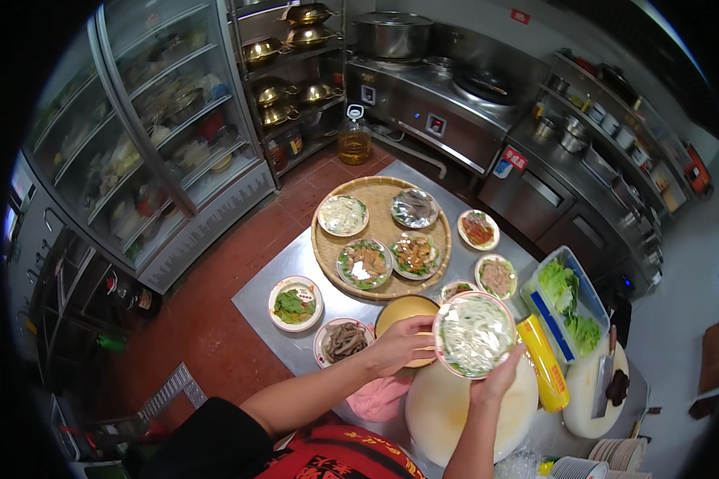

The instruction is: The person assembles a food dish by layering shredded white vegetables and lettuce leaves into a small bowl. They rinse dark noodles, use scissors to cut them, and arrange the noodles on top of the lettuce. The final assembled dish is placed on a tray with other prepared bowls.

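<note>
Between my two hands is a red-rimmed plate (pixel 475 335) of pale, shredded-looking food with some green, wrapped in shiny cling film. My left hand (pixel 403 346) grips its left edge. At its lower right edge my right hand (pixel 499 378) holds it, fingers partly hidden beneath. The plate is above a round white cutting board (pixel 447 419). To the right of the board lies a yellow cling film box (pixel 544 363). Just beyond my left hand is a yellowish bowl (pixel 395 310), partly covered by the hand and plate.
A round woven tray (pixel 379 209) bears several film-wrapped plates. Plates of greens (pixel 295 306), brown strips (pixel 345 342) and meat (pixel 495 276) surround it on the steel table (pixel 256 289). Lettuce fills a plastic bin (pixel 543 323). A cleaver (pixel 605 379) lies on another board. A pink cloth (pixel 379 399) is near me.
</note>
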`<move>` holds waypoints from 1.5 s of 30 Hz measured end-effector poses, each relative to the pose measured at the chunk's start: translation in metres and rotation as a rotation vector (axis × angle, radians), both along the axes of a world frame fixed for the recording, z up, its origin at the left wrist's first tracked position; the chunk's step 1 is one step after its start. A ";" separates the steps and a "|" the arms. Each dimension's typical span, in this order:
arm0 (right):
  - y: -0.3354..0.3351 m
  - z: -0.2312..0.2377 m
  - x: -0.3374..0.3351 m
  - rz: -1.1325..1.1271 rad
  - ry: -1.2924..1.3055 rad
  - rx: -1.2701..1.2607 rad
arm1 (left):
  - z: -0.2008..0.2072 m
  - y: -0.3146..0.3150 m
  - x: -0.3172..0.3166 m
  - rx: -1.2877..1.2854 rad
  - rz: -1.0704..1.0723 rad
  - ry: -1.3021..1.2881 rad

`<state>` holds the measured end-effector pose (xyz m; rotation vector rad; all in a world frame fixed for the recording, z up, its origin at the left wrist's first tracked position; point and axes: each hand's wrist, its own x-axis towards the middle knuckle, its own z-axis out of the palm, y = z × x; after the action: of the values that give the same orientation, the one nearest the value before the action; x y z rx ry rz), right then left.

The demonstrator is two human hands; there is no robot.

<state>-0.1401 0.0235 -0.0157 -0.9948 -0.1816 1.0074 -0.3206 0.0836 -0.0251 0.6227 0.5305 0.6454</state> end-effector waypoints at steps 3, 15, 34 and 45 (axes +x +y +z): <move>0.046 -0.026 -0.029 0.091 0.021 0.065 | -0.016 0.015 -0.035 -0.028 0.212 0.014; 0.166 -0.046 -0.079 0.287 -0.100 0.021 | -0.038 0.112 -0.077 -0.142 0.498 0.335; 0.402 -0.183 0.005 0.581 -0.370 -0.653 | -0.126 0.382 -0.132 -0.070 0.765 0.862; 0.322 -0.120 0.060 0.236 -0.421 -0.493 | -0.160 0.429 -0.147 0.030 0.503 0.929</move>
<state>-0.0804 0.3455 -0.1354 -1.6656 -0.4182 1.0694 -0.4680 0.5122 -0.1850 0.8144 1.5805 0.8162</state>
